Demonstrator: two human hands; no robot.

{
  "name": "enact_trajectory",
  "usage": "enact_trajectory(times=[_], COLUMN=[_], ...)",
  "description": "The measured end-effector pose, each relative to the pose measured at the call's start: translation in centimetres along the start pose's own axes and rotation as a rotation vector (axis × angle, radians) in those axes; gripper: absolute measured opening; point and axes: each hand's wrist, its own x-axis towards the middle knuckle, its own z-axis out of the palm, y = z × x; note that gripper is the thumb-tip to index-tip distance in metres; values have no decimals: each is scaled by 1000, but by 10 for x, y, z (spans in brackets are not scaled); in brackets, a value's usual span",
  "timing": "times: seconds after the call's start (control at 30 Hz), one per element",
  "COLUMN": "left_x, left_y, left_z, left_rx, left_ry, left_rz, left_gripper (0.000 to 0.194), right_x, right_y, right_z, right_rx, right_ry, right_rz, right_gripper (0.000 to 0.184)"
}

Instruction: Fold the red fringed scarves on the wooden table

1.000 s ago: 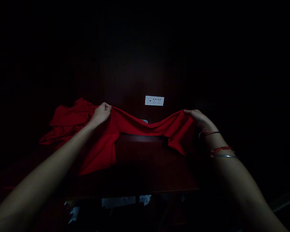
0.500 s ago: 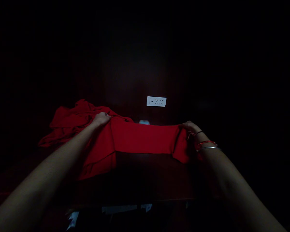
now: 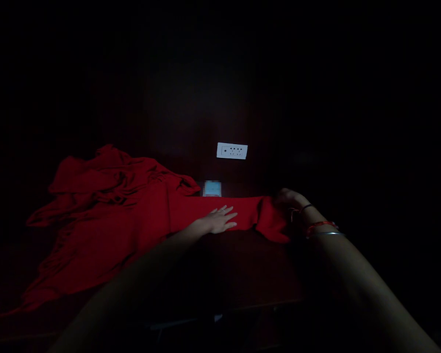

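A: What is on your feed?

B: I see the red cloth (image 3: 147,220) across the bench (image 3: 242,274), rumpled on the left and running right in a flatter strip (image 3: 191,211)

A: How are the hands set?

B: The left hand (image 3: 222,220) lies palm down on that strip, fingers spread, grasping nothing; I take it as pressing the fabric smooth. The right hand (image 3: 292,197) is at the strip's right end with its fingers curled in, but the light there is so poor that I cannot tell whether it pinches the edge or only rests on it

A: Why are the two apart like that?

B: My guess is that the right hand anchors the end, so the left palm's pressure doesn't drag the strip along. No hand holds the left side, which may be why it lies bunched, with a thin tail (image 3: 7,312) trailing toward the near left

A: Anything close by?

B: I make out a small pale item (image 3: 212,188) just beyond the strip's far edge, too blurred to identify, and a white socket plate (image 3: 232,151) on the dark wall (image 3: 206,108). A silver bangle (image 3: 330,234) circles the right forearm
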Motion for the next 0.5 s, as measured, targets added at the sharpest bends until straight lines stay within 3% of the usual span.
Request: enact_trajectory(times=[0.1,0.17,0.27,0.33,0.37,0.5], left_x=[10,11,6,-2,-7,-22], left_y=[-1,-4,-9,-13,-14,-11], left_z=[12,12,5,0,-2,-1], left_rx=[-76,-118,-171,-202,-219,-267], left_ry=[-67,-64,27,159,219,323], left_rz=[-15,-10,-25,-95,-137,-196], left_gripper=[56,56,49,43,41,41], right_x=[-17,-33,-62,-77,-82,-83], right_y=[-23,-49,-85,-95,-94,-67], right_z=[-8,-2,20,32,34,30], right_rx=[-52,-47,57,149,169,42], right_ry=[9,-34,-329,-559,-592,-421], right_rz=[-24,-130,-423,-454,-459,-457], right_gripper=[15,18,21,28,32,56])
